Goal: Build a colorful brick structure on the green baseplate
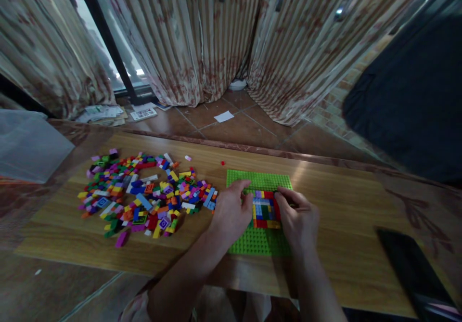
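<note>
A green studded baseplate (pixel 260 242) lies on the wooden table, with a flat block of toy bricks (pixel 265 210) pressed onto its middle. Red, yellow and purple bricks edge that block; blue and dark green ones fill its inside. My left hand (pixel 233 209) rests over the plate's left side, thumb and forefinger slightly apart beside the block, with nothing visible between them. At the block's upper right corner, my right hand (pixel 299 216) has its fingertips closed together. Something small and dark shows at those fingertips, too small to name. Part of the block's right side is hidden by this hand.
Loose coloured bricks (pixel 144 197) spread in a heap on the table's left half. A single red piece (pixel 223 163) lies behind the plate. A dark flat device (pixel 411 264) sits at the right end. A translucent bin (pixel 32 144) stands at the left.
</note>
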### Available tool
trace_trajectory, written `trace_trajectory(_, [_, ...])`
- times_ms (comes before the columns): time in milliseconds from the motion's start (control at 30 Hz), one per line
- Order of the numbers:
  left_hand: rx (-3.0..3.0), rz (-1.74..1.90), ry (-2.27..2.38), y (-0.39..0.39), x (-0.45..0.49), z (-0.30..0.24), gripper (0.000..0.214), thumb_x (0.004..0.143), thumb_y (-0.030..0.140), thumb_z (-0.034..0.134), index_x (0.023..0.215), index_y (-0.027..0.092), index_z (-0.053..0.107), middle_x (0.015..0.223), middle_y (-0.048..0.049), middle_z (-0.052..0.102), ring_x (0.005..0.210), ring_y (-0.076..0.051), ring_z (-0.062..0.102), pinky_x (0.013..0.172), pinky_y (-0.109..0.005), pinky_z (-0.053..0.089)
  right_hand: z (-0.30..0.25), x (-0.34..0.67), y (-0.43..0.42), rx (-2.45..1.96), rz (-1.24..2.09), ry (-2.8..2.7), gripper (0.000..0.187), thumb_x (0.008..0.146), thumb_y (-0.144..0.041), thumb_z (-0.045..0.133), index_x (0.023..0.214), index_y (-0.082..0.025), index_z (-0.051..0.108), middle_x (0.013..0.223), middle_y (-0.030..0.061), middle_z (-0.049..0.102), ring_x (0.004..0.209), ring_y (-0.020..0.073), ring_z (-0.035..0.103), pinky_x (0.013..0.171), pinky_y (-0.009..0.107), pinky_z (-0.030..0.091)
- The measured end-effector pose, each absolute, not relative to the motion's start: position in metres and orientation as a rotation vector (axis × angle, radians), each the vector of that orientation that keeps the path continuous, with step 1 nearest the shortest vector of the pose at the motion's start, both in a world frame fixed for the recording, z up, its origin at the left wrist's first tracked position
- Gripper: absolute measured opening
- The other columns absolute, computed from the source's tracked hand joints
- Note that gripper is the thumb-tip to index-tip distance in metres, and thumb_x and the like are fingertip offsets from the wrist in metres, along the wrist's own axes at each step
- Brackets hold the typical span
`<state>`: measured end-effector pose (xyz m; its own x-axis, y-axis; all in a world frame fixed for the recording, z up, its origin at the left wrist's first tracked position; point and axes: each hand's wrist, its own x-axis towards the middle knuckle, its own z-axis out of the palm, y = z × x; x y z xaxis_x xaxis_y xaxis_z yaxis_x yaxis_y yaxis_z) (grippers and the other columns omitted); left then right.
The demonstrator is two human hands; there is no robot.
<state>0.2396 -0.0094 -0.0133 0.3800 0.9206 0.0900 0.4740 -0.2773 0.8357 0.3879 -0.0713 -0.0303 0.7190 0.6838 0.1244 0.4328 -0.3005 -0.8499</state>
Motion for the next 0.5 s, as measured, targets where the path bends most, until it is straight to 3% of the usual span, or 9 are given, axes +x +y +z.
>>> trace_trajectory(500, [1.928, 0.690, 1.200, -0.0092, 0.2389, -0.0139, 0.028, 0.084, 0.015, 0.055, 0.110, 0.017, 0.064, 0.091, -0.0052, 0.070, 0.083, -0.018, 0.066, 0.081, -0.031, 0.053, -0.0301, 0.3932, -0.0743, -1.976, 0.372, -1.009, 0.031, 0.083, -0.044, 0.057, 0.089, -0.018, 0.074, 0.091, 0.0076, 0.073, 0.082, 0.0218, 0.066, 0.073, 0.032, 0.048])
